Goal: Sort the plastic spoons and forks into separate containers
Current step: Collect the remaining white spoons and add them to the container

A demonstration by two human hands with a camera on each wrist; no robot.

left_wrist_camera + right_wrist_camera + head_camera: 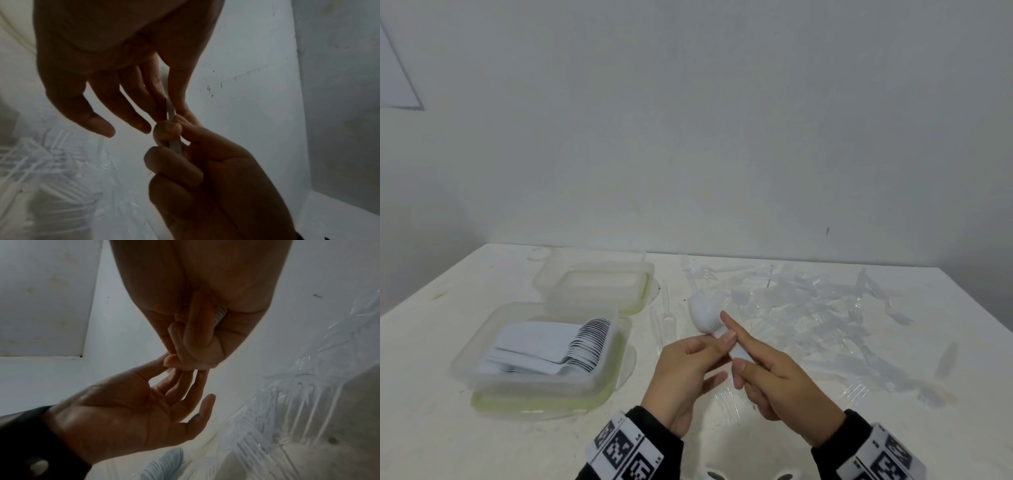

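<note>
White table [448, 342], stained, set against wall. Near left: clear tub [482, 370] holding stacked white spoons [585, 342]. Behind it, touching: second clear tub [599, 284]. Right half: loose heap of clear forks [808, 308]; few single forks [666, 308] between tubs and heap

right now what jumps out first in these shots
Both hands meet mid-table: the right hand grips a stack of white spoons, the left hand pinching its handles. Left of them a clear container holds nested spoons; clear forks litter the right side.
</note>
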